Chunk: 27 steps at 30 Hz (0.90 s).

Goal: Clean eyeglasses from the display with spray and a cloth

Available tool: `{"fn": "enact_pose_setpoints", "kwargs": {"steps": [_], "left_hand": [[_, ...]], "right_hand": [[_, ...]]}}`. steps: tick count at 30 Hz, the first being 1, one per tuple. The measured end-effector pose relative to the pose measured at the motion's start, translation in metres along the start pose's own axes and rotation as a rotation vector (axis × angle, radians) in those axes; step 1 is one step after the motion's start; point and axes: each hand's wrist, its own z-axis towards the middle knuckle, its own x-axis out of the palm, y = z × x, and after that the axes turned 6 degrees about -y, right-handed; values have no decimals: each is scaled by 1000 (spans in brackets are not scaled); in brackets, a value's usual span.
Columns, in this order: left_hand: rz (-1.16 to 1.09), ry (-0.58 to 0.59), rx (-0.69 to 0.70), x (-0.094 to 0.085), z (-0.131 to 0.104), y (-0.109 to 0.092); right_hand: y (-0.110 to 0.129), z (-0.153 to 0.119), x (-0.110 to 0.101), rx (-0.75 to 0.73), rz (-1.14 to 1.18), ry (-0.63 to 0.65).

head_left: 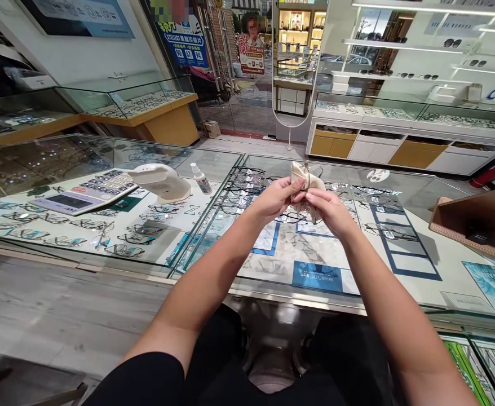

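Observation:
Above the glass display counter, my left hand (282, 194) and my right hand (326, 206) meet, fingers closed. Between them is a cream cloth (299, 170), bunched around a thin-framed pair of eyeglasses (308, 176). My left thumb presses the cloth from the left; my right fingertips pinch at the eyeglasses and cloth from the other side. Much of the frame is hidden by fingers and fabric. Beneath the hands, a dark-framed pair of eyeglasses (292, 218) shows in the counter.
To the left on the glass are a calculator (91, 189), a white curved device (160, 181) and a spray bottle (200, 179). A wooden box (476, 225) stands at the right. Several rows of eyeglasses lie inside the counter. A round-ended mirror (292, 107) stands beyond it.

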Motion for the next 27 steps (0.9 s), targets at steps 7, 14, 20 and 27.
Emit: {"fn": "enact_pose_setpoints", "kwargs": {"steps": [7, 14, 20, 27], "left_hand": [[-65, -95, 86, 8, 2, 1], [-61, -94, 80, 8, 0, -2], [-23, -64, 98, 7, -3, -2], [72, -37, 151, 5, -2, 0]], "right_hand": [[1, 1, 1, -6, 25, -12], [5, -1, 6, 39, 111, -4], [4, -1, 8, 39, 145, 34], [1, 0, 9, 59, 186, 83]]}}
